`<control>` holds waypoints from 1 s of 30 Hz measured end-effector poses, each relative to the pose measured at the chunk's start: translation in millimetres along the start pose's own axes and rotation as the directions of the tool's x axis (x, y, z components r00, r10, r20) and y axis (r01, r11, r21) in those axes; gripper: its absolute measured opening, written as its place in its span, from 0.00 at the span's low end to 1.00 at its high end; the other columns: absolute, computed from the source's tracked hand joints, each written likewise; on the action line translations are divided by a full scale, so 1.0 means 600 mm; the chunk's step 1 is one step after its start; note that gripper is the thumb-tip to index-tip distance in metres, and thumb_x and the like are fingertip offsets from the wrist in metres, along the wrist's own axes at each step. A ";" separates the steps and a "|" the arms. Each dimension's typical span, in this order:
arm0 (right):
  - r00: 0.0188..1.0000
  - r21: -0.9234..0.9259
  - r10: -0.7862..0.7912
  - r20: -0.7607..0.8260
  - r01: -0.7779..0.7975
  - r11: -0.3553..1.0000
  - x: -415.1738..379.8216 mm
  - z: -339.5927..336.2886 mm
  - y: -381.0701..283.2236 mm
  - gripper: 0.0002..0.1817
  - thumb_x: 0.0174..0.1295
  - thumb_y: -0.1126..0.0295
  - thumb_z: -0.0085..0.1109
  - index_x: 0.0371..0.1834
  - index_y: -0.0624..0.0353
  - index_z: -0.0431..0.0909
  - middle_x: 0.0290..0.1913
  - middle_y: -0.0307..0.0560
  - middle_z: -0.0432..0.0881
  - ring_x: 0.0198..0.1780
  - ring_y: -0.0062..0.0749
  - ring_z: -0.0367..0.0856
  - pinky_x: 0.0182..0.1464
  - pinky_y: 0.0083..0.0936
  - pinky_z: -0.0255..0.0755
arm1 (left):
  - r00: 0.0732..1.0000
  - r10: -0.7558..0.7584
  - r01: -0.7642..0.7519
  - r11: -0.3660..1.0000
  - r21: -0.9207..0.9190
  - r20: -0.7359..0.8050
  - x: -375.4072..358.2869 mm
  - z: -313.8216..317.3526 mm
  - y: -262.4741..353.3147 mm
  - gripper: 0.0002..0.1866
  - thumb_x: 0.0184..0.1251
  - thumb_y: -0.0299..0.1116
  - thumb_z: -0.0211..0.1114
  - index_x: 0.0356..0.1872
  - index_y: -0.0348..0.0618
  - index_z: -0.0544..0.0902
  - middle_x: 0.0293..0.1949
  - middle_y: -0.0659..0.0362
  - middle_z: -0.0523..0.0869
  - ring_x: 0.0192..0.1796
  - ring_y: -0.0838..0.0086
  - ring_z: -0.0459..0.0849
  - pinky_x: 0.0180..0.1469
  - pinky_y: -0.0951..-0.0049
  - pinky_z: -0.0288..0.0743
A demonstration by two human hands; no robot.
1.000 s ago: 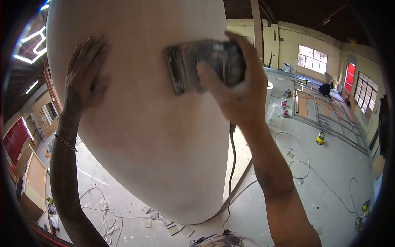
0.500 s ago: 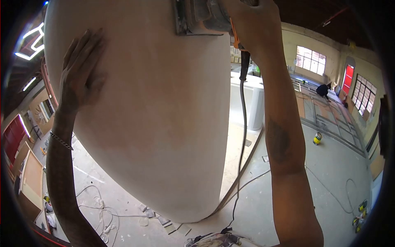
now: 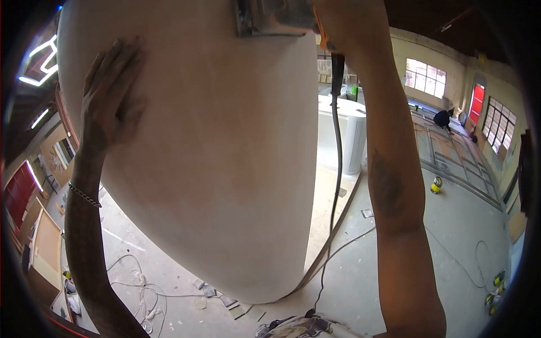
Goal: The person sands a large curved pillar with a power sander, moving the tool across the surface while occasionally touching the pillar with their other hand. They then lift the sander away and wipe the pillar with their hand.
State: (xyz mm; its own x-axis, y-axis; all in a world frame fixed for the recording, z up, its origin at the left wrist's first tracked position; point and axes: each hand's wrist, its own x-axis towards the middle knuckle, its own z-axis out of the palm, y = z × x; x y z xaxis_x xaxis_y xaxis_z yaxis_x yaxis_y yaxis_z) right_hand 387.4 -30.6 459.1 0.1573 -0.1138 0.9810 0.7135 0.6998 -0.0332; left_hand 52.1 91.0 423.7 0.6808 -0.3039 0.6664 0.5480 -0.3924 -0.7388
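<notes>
A large, smooth, pale curved panel (image 3: 225, 141) with pinkish patches fills the middle of the view and narrows to a rounded lower end. My left hand (image 3: 112, 93) lies on its left part with the fingers stretched out. At the top, a dark power sander (image 3: 276, 19) has its flat base against the panel's upper right. My right hand (image 3: 349, 22) is on the sander, partly cut off by the upper frame edge. A black cord (image 3: 336, 124) hangs from the tool towards the floor.
Loose cables (image 3: 143, 287) and small flat scraps (image 3: 228, 301) lie on the floor below. Behind the panel stands a white rounded unit (image 3: 353, 143). Farther right are a yellow-labelled can (image 3: 436, 185), a large metal frame (image 3: 456, 152) and a crouching person (image 3: 443, 118).
My right hand and the sander have moved slightly up along the panel, and the cord has shifted a little right. My left hand stays nearly in place.
</notes>
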 end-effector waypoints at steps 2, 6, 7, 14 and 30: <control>0.983 0.049 0.162 0.085 -0.167 0.985 0.014 -0.018 -0.031 0.25 0.63 0.61 0.66 0.59 0.65 0.76 0.40 0.50 0.85 0.32 0.30 0.84 0.28 0.27 0.77 | 1.000 0.010 -0.010 1.000 -0.007 -0.011 0.004 0.001 -0.001 0.34 0.58 0.33 0.68 0.70 0.43 0.77 0.73 0.53 0.75 0.78 0.56 0.67 0.80 0.49 0.55; 0.932 -0.039 0.355 0.071 -0.353 0.935 0.026 -0.014 -0.097 0.24 0.63 0.59 0.67 0.57 0.63 0.77 0.35 0.46 0.84 0.29 0.27 0.81 0.24 0.26 0.74 | 0.999 0.022 -0.023 1.000 -0.017 -0.033 -0.002 0.003 -0.004 0.35 0.56 0.31 0.68 0.70 0.42 0.77 0.73 0.53 0.76 0.78 0.56 0.67 0.79 0.49 0.56; 0.929 -0.066 0.366 0.061 -0.362 0.930 0.016 -0.018 -0.104 0.24 0.63 0.59 0.67 0.56 0.63 0.77 0.35 0.45 0.84 0.28 0.27 0.81 0.24 0.26 0.74 | 0.999 0.026 -0.027 0.999 -0.023 -0.040 -0.002 0.005 -0.004 0.35 0.55 0.31 0.68 0.70 0.42 0.77 0.73 0.53 0.76 0.78 0.56 0.67 0.79 0.49 0.56; 0.963 -0.086 0.269 0.032 -0.265 0.960 -0.053 -0.024 -0.046 0.26 0.62 0.58 0.69 0.58 0.62 0.77 0.36 0.47 0.84 0.33 0.24 0.82 0.37 0.24 0.79 | 0.999 0.016 -0.016 1.000 -0.001 -0.045 -0.005 0.004 -0.006 0.33 0.60 0.34 0.66 0.70 0.43 0.77 0.73 0.54 0.75 0.78 0.57 0.67 0.80 0.49 0.56; 0.940 -0.067 0.329 0.088 -0.324 0.944 -0.108 -0.057 -0.021 0.31 0.56 0.58 0.75 0.62 0.56 0.75 0.42 0.48 0.85 0.37 0.29 0.86 0.36 0.27 0.79 | 1.000 -0.003 0.003 1.000 0.005 -0.031 -0.010 0.000 -0.007 0.30 0.64 0.35 0.60 0.70 0.42 0.77 0.73 0.52 0.75 0.79 0.56 0.66 0.80 0.47 0.55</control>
State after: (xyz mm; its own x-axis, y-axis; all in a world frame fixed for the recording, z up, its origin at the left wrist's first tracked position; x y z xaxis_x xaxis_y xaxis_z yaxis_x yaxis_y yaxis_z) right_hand 391.7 -56.3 389.3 0.3220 0.1853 0.9284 0.6680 0.6505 -0.3615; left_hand 45.6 94.2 422.6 0.6639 -0.3291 0.6715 0.5527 -0.3888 -0.7371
